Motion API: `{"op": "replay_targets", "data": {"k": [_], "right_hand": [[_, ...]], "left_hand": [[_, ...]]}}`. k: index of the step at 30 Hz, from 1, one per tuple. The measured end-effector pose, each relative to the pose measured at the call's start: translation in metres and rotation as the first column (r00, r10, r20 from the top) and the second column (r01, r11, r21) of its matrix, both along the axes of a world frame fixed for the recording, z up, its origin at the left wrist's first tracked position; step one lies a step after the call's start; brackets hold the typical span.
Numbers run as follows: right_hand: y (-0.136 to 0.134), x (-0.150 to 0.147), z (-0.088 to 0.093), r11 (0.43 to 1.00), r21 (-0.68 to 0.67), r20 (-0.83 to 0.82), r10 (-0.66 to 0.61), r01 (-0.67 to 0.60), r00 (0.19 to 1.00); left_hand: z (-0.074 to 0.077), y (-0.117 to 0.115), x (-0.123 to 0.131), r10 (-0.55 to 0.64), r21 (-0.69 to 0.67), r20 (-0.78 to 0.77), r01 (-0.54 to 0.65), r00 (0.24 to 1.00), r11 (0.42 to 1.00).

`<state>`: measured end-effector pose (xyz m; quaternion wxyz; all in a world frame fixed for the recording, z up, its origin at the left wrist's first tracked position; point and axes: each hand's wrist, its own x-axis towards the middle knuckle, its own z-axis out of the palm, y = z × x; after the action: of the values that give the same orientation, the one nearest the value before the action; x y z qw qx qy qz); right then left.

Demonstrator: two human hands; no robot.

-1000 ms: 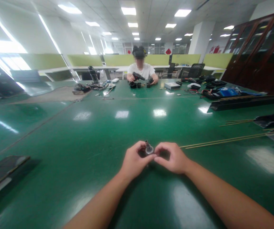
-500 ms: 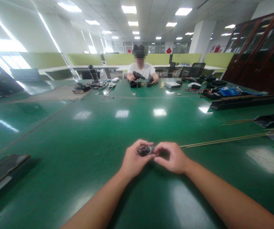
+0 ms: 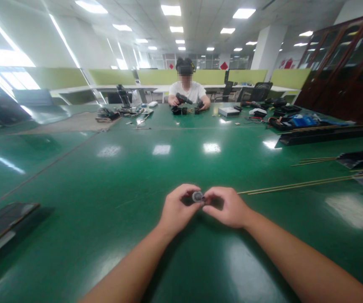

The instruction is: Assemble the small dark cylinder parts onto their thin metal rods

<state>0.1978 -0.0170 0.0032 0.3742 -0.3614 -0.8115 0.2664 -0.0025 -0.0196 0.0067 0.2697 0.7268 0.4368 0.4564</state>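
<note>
A small round metal part (image 3: 197, 196), dark grey with a narrower stem, is held above the table between my two hands. My left hand (image 3: 177, 209) pinches its wide round end between thumb and fingers. Thumb and fingertips of my right hand (image 3: 227, 207) close on the narrow stem at its right side. The fingertips hide some of the part, and its exact kind cannot be made out.
The glossy green table (image 3: 131, 176) stretches ahead. Thin brass-coloured rods (image 3: 295, 185) and dark metal channels (image 3: 329, 134) lie at the right. A dark flat panel (image 3: 4, 223) is at the left. Across the table a person (image 3: 187, 92) holds a cordless drill (image 3: 184, 99).
The metal part has been turned end for end: its stem pointed left and now points right, into my right fingers. Both hands stay in nearly the same place.
</note>
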Motion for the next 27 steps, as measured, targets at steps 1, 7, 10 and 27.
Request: {"op": "replay_targets", "data": {"k": [1, 7, 10, 27], "right_hand": [[0.0002, -0.0003, 0.0000, 1.000, 0.003, 0.005, -0.013, 0.013, 1.000], [0.0012, -0.0011, 0.0001, 0.997, 0.028, -0.010, -0.074, 0.074, 0.997], [0.0018, -0.0006, -0.0003, 0.995, 0.025, -0.019, -0.098, 0.099, 0.995], [0.0033, -0.0007, -0.0058, 0.998, 0.027, 0.012, -0.064, 0.063, 0.998]], "left_hand": [[0.0007, 0.0000, -0.0004, -0.004, 0.024, -0.013, 0.005, 1.000, 1.000], [0.0008, 0.0001, -0.0021, 0.018, 0.104, -0.125, -0.005, 0.992, 0.995], [0.0003, -0.0006, -0.0020, 0.000, 0.116, -0.129, 0.016, 0.992, 0.993], [0.0017, -0.0019, -0.0003, -0.019, 0.127, -0.141, 0.037, 0.990, 0.991]]}}
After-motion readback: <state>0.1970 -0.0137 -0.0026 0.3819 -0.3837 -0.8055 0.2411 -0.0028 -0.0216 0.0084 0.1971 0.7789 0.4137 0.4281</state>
